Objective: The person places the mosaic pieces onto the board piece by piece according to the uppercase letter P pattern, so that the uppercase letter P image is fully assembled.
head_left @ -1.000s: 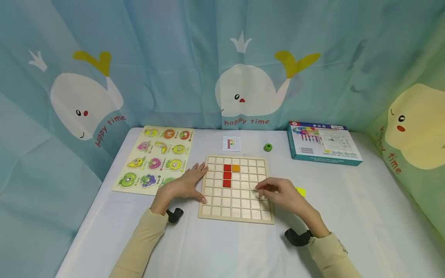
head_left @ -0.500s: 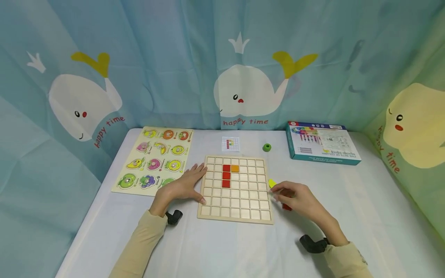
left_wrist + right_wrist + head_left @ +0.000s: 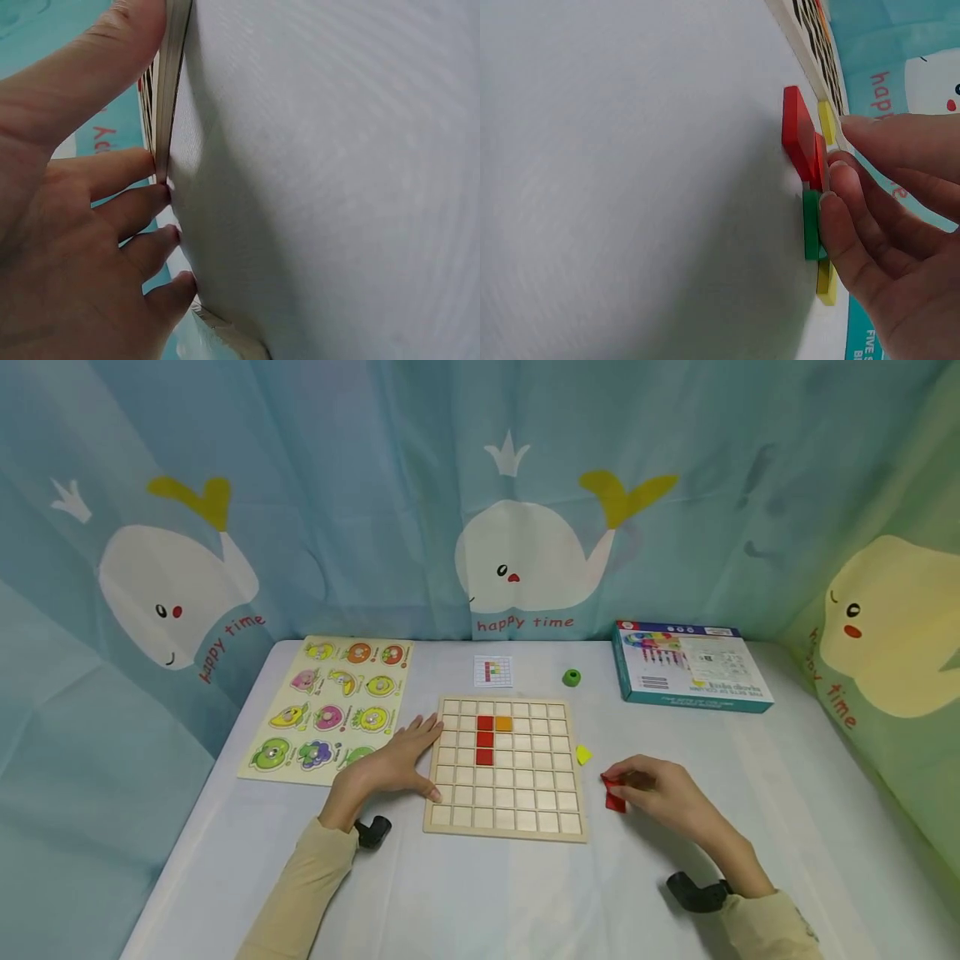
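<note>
The left hand (image 3: 397,764) lies along the left edge of the wooden grid board (image 3: 506,837), fingers spread and thumb near the lower left side. In the left wrist view, its thumb and fingertips line the board's edge. The right hand (image 3: 660,793) is right of the board, thumb and fingertips curled at a red tile (image 3: 609,780). Another red tile (image 3: 616,805) lies just below it. Under the fingers, the right wrist view shows a green tile (image 3: 811,225) and a yellow tile (image 3: 825,283). Three red squares (image 3: 485,740) and an orange square (image 3: 504,724) sit in the board.
A loose yellow tile (image 3: 583,755) lies by the board's right edge. Behind the board are a small pattern card (image 3: 492,672) and a green bead (image 3: 572,677). A fruit puzzle board (image 3: 300,718) lies left and a boxed set (image 3: 693,677) back right.
The right hand has moved right, off the board, to the red tiles. A yellow tile now lies uncovered beside the board. The left hand stays at the board's edge.
</note>
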The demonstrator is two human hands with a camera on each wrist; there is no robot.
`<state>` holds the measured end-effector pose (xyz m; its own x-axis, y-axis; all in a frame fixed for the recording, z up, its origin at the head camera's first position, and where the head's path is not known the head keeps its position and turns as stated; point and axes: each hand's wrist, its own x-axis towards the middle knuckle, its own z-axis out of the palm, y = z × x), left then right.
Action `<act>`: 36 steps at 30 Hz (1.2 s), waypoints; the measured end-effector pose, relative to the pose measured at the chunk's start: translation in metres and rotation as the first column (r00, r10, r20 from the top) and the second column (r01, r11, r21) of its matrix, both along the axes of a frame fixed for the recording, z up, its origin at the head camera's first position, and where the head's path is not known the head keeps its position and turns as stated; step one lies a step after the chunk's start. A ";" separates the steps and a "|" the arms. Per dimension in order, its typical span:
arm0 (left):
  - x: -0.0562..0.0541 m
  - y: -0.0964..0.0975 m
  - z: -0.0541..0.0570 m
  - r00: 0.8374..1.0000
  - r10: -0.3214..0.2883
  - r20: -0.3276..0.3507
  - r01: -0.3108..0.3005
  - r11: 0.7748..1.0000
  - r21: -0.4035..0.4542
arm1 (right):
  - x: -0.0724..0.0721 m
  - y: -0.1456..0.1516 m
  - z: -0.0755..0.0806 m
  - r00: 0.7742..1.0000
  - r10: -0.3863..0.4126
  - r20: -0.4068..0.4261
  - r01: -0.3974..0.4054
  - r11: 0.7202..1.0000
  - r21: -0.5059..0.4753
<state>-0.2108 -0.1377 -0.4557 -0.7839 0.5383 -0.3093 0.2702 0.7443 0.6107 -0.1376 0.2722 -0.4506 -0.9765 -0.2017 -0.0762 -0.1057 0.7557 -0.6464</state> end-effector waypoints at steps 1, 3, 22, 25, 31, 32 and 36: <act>0.000 0.000 0.000 1.000 0.000 -0.002 0.000 1.000 0.001 | 0.000 0.001 0.000 1.000 -0.002 -0.006 0.002 1.000 0.005; 0.001 0.000 0.001 1.000 0.000 -0.002 0.000 1.000 0.004 | 0.000 0.002 -0.001 1.000 -0.008 -0.017 0.009 1.000 0.020; 0.000 0.000 -0.002 1.000 0.000 0.000 0.000 1.000 0.005 | -0.009 0.003 -0.003 0.997 0.062 -0.046 -0.057 0.992 0.114; 0.000 0.001 -0.002 1.000 0.003 0.002 -0.003 1.000 0.010 | -0.010 0.002 -0.003 0.997 0.060 -0.056 -0.053 0.993 0.105; 0.000 0.000 -0.001 1.000 0.010 -0.002 -0.010 1.000 0.016 | -0.011 -0.001 -0.002 0.997 0.064 -0.038 -0.062 0.997 0.054; 0.000 0.000 -0.001 1.000 0.009 -0.001 -0.009 1.000 0.015 | -0.011 -0.002 -0.002 0.997 0.069 -0.034 -0.067 0.997 0.047; 0.001 0.001 0.000 1.000 0.006 0.004 -0.006 1.000 0.008 | -0.010 -0.005 -0.002 0.997 0.071 -0.041 -0.070 0.997 0.033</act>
